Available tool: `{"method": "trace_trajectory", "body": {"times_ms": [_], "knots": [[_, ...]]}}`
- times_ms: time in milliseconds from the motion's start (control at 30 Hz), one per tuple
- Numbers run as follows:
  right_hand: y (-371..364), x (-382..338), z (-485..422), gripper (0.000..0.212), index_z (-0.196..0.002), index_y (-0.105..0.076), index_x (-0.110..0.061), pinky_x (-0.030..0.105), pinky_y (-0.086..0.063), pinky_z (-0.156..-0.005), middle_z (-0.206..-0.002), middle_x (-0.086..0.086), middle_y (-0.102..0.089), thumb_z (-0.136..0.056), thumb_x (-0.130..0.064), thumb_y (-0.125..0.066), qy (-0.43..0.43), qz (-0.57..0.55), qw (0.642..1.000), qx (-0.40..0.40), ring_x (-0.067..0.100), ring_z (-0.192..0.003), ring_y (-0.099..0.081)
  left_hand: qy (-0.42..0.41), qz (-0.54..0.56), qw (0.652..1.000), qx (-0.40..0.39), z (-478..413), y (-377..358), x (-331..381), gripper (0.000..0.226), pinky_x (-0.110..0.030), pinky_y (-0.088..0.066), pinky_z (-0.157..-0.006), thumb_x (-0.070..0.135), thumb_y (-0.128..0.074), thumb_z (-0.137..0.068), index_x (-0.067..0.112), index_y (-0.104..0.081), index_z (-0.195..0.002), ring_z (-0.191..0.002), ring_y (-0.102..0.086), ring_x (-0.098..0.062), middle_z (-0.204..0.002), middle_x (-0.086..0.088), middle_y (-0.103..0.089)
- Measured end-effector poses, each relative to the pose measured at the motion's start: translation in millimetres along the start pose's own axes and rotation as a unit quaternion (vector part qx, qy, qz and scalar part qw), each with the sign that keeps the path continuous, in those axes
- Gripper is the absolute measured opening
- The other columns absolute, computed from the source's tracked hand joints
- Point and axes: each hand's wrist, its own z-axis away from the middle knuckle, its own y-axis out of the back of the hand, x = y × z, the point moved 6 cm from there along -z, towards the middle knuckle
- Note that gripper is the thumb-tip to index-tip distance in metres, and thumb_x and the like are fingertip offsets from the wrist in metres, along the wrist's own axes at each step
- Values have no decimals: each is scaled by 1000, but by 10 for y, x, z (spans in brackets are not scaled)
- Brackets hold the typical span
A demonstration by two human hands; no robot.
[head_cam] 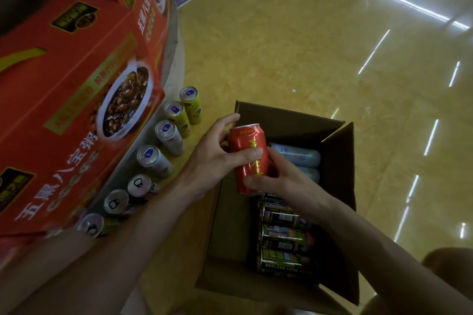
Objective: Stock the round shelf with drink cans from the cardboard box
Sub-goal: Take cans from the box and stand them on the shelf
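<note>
Glossy yellow-beige floor tiles (pixel 307 33) run throughout and reflect the ceiling strip lights as bright bars.

Left of the grip stands the round shelf (pixel 173 41), showing a grey curved rim. Its upper tier carries large red printed cartons (pixel 76 89) with smooth card faces. They overhang the rim, so the level below is partly hidden.

Directly beneath the grip sits the cardboard box (pixel 340 186). It is brown corrugated board with its flaps folded open, presumably to keep the stock within reach. It rests on the floor, just beside the shelf foot.

Inside the box, below and nearer than the grip, dark-labelled cans (pixel 284 235) lie on their sides in a tight stack. Beyond them lie pale blue cans (pixel 299 156), also on their sides. The left half of the box appears to be bare card.

Left of the grip, a row of slim cans (pixel 169 133) stands upright along the shelf's curve, with silver tops and pull-tabs facing up. Whether they stand on a low tier or on the floor cannot be told.

The left hand (pixel 210 158) wraps the red can (pixel 249 158) from the shelf side, with the thumb across its face. The right hand (pixel 286 181) clasps the lower body, its thumb laid over the label. The can is smooth painted metal with yellow lettering. It is held tilted above the box's open mouth, clear of the stock below.

In my judgement it is a transfer in hand: the can is out of the box and not yet shelved.
</note>
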Motion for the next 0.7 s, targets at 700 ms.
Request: {"method": "trace_trajectory", "body": {"times_ms": [700], "knots": [[42,-34,42,66,-140,-45,-35,24,-55,-91,-120,-14,-66,-81,-50,-70,17,2,999,50,-1,-104,-66,107,89,990,-28,-14,-173,-166,63,-37,-60,-85,42,-80,-71,30,-58,-129,-104,-73,-17,-116,1,-73]]}}
